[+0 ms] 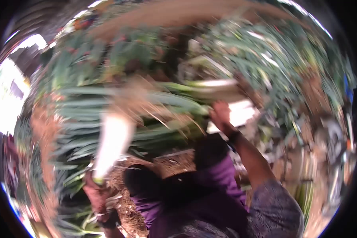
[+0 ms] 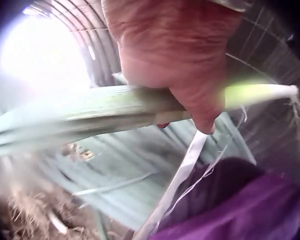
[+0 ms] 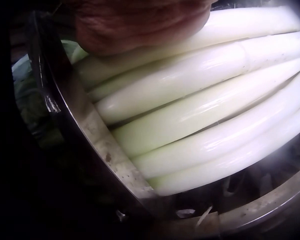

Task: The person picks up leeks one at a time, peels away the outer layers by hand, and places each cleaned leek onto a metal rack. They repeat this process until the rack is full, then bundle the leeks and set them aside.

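A leek, its white shank blurred and its roots pointing away from the body, is held by my left hand. In the left wrist view the left hand wraps over this leek, fingers curled under it. A pale peeled strip hangs below the fingertips. My right hand lies on white leek shanks to the right. The right wrist view shows the heel of the right hand on the top of several clean shanks; its fingers are hidden.
A metal frame borders the shanks. Rows of leeks with green leaves lie in front and to the left. More leaves are heaped at the far right. My purple-clad knees sit close to the work.
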### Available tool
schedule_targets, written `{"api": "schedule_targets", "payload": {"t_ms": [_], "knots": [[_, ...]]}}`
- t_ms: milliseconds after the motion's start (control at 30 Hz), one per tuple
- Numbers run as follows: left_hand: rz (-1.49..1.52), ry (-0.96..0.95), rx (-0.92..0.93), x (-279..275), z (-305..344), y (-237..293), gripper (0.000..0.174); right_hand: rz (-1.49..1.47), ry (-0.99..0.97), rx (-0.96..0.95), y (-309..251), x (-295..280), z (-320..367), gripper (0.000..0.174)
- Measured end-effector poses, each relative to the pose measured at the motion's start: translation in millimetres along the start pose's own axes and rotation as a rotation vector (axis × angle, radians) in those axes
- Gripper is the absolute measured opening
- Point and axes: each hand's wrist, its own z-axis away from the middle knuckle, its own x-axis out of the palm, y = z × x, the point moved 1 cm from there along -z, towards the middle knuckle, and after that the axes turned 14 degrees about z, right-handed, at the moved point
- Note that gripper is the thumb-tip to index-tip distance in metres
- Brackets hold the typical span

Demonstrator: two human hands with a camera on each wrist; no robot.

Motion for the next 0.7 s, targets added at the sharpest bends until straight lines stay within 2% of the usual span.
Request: {"api": "schedule_targets", "payload": {"t_ms": [67, 133, 200, 267, 333, 400, 433, 467, 667, 700], "knots": [[-0.274, 0.067, 0.285, -13, -32, 22, 0.055, 0.001, 0.103, 0.008, 13, 21, 9, 0.029], [-0.394, 0.091, 0.406, -22, -71, 68, 0.048, 0.001, 0.100, 0.026, 10, 12, 9, 0.034], [-0.584, -0.022, 0.369, -25, -110, 117, 0.052, -0.004, 0.050, 0.063, 8, 9, 8, 0.039], [-0.724, 0.000, 0.568, -16, -147, 144, 0.049, -0.020, 0.045, 0.072, 9, 10, 8, 0.041], [-0.825, -0.085, 0.599, 6, -176, 184, 0.047, -0.026, 0.045, 0.075, 9, 11, 9, 0.042], [-0.900, -0.121, 0.825, 28, -210, 197, 0.046, -0.037, 0.042, 0.072, 10, 7, 8, 0.043], [-0.907, -0.210, 0.752, 39, -224, 208, 0.045, -0.044, 0.040, 0.070, 11, 7, 8, 0.044], [-0.884, -0.250, 0.762, 54, -234, 218, 0.043, -0.053, 0.075, 0.059, 12, 8, 8, 0.044], [-0.833, -0.323, 0.884, 165, -270, 264, 0.043, -0.113, 0.179, 0.017, 19, 17, 11, 0.046], [-0.750, -0.413, 0.920, 192, -272, 266, 0.043, -0.118, 0.139, 0.013, 19, 13, 10, 0.046]]}}
